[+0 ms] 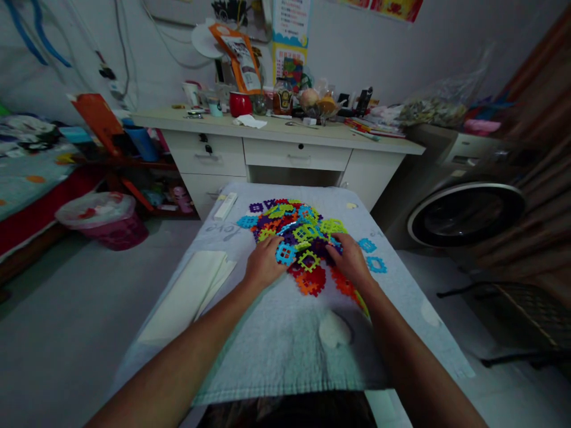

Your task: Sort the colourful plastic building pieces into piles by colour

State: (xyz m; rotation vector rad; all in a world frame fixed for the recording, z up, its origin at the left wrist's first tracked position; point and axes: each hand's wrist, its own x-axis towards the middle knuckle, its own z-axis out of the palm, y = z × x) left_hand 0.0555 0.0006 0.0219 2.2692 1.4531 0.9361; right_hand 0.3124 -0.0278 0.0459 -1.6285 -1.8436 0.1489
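My left hand (265,261) sits left of the plastic heap (307,233), beside a blue square (285,254), my right hand (352,260) opposite; whether either grip is closed, I can't tell.

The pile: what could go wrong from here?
Both hands, left and right, are at the pile of loose pieces, so spreading them might scatter some.
Two blue pieces lie apart, between the right hand and the table's right edge; an outward sweep could knock them off.
The white sheet lies beside the left forearm, which might drag it.
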